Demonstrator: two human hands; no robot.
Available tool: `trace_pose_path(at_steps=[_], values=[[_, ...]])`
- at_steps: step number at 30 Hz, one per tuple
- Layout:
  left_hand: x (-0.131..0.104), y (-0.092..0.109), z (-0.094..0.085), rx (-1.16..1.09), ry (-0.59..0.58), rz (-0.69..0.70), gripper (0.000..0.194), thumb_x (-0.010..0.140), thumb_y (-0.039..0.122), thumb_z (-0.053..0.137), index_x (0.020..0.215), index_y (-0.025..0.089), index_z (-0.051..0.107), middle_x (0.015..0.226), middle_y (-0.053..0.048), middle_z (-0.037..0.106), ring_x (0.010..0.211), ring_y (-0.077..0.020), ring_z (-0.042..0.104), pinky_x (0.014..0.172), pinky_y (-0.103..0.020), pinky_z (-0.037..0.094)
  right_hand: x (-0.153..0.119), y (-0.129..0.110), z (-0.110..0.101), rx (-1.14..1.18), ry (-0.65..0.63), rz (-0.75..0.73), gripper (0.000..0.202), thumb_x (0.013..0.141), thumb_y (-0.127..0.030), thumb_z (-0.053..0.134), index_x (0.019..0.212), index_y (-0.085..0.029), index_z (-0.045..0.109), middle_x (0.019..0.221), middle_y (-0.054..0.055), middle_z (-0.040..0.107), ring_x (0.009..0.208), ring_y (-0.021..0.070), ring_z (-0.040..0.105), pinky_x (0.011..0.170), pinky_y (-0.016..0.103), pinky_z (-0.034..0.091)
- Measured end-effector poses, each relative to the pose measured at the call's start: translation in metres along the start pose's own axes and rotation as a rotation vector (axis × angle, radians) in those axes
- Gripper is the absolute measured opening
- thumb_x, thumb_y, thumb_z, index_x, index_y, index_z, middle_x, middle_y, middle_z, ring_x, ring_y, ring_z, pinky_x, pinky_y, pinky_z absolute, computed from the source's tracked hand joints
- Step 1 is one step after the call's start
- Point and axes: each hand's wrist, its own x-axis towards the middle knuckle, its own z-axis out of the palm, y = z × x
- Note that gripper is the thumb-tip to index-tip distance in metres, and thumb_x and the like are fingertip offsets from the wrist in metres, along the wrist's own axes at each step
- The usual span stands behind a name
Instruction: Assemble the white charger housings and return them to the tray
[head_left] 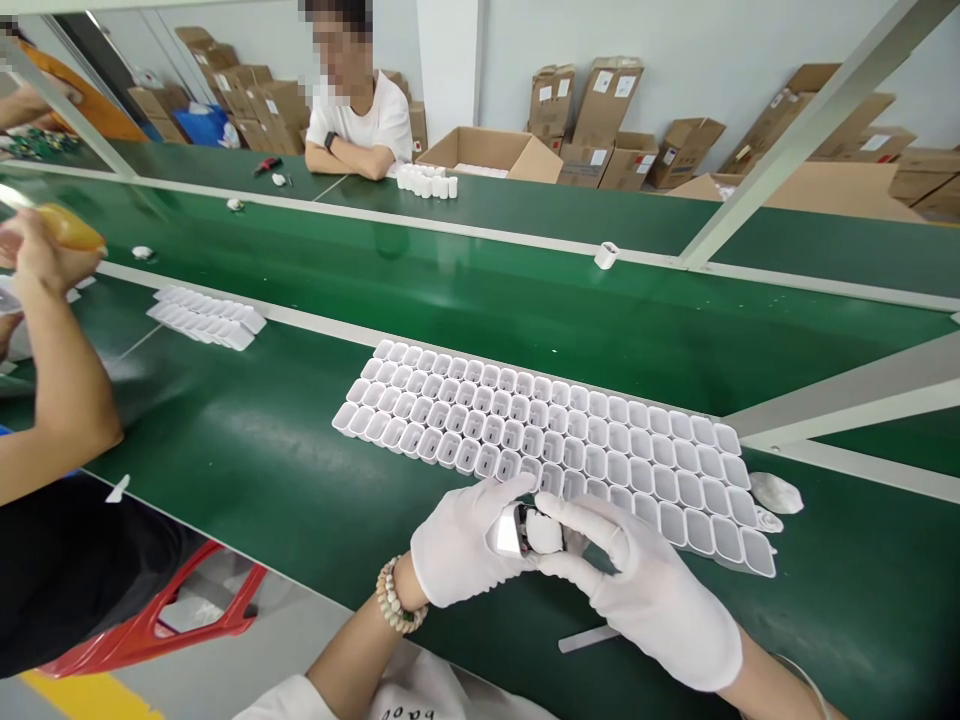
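Gripping a small white device (544, 533), left hand (459, 548) and right hand (652, 590) both closed on it, gloved. Dark innards exposed; looks part-done. Just beyond, rows of white cups (759, 552), all uncovered. Pale strip (587, 639) on the near side; crumpled plastic (777, 493) right.

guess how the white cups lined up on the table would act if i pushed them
The white cups look thin-walled and hollow, so each is probably light yet stiff. They stand packed side by side, so a push would likely shift several together. Their fairly flat sides suggest sliding rather than rolling.
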Motion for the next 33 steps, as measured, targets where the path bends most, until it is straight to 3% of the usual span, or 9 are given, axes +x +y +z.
trace_pose_path(at_steps=[4,7,10,15,17,19,23,27,33], values=[[0.000,0.002,0.000,-0.022,0.016,0.003,0.060,0.085,0.054,0.067,0.132,0.021,0.049,0.103,-0.009,0.071,0.086,-0.0221,0.069,0.077,-0.036,0.058,-0.001,0.000,0.002,0.009,-0.020,0.075,0.026,0.089,-0.029,0.060,0.113,-0.030,0.068,0.081,0.000,0.069,0.066,0.0182,0.065,0.060,0.032,0.060],[0.003,0.006,0.000,-0.020,0.007,0.014,0.059,0.085,0.061,0.063,0.125,0.020,0.054,0.091,-0.007,0.071,0.072,-0.0195,0.067,0.067,-0.033,0.057,0.001,-0.002,0.003,0.004,-0.102,0.157,0.026,0.088,-0.029,0.062,0.113,-0.032,0.069,0.081,-0.001,0.067,0.067,0.0178,0.064,0.060,0.031,0.060],[0.005,0.009,-0.001,-0.030,-0.012,-0.011,0.057,0.083,0.060,0.065,0.123,0.020,0.056,0.081,-0.003,0.068,0.064,-0.0170,0.062,0.063,-0.031,0.055,0.003,-0.002,0.005,-0.015,-0.141,0.131,0.026,0.086,-0.026,0.065,0.110,-0.033,0.069,0.078,-0.003,0.065,0.065,0.0172,0.062,0.060,0.032,0.059],[0.001,0.005,-0.001,-0.183,-0.051,-0.135,0.059,0.078,0.040,0.077,0.129,0.021,0.054,0.099,-0.005,0.070,0.086,-0.0215,0.066,0.082,-0.036,0.057,0.002,0.009,0.016,-0.019,0.088,-0.113,0.055,0.083,-0.028,0.070,0.134,-0.030,0.049,0.086,-0.001,0.067,0.071,0.0197,0.065,0.064,0.036,0.059],[-0.003,0.003,0.000,-0.237,0.000,-0.165,0.070,0.077,0.037,0.078,0.138,0.022,0.048,0.106,-0.007,0.069,0.091,-0.0229,0.066,0.088,-0.040,0.057,0.000,0.012,0.019,-0.064,0.152,-0.204,0.048,0.086,-0.031,0.067,0.131,-0.029,0.048,0.088,0.001,0.069,0.071,0.0202,0.066,0.065,0.037,0.058],[-0.007,0.002,0.001,-0.255,0.031,-0.181,0.076,0.077,0.037,0.079,0.143,0.022,0.044,0.106,-0.007,0.069,0.089,-0.0225,0.066,0.087,-0.041,0.057,0.000,0.011,0.020,-0.126,0.130,-0.245,0.033,0.090,-0.032,0.061,0.122,-0.028,0.053,0.085,0.002,0.069,0.067,0.0195,0.065,0.061,0.035,0.056],[-0.010,0.001,0.004,-0.206,0.052,-0.182,0.076,0.075,0.035,0.080,0.143,0.022,0.046,0.103,-0.007,0.068,0.086,-0.0226,0.066,0.084,-0.040,0.058,0.001,0.002,0.014,-0.202,0.035,-0.239,0.016,0.094,-0.034,0.056,0.105,-0.024,0.058,0.077,0.002,0.068,0.061,0.0185,0.061,0.056,0.034,0.054],[-0.012,-0.001,0.007,-0.132,0.073,-0.130,0.072,0.079,0.039,0.077,0.142,0.021,0.045,0.100,-0.007,0.068,0.085,-0.0221,0.067,0.079,-0.038,0.059,0.001,-0.003,0.011,-0.213,-0.008,-0.204,0.013,0.095,-0.036,0.054,0.092,-0.023,0.057,0.072,0.001,0.066,0.058,0.0181,0.060,0.055,0.035,0.054],[-0.008,0.001,0.015,0.222,0.182,0.090,0.055,0.091,0.040,0.060,0.138,0.019,0.040,0.083,-0.004,0.066,0.069,-0.0192,0.065,0.063,-0.033,0.055,-0.004,-0.003,0.033,-0.094,0.306,-0.130,0.014,0.091,-0.032,0.054,0.104,-0.025,0.052,0.073,0.001,0.069,0.059,0.0186,0.066,0.057,0.035,0.057]])
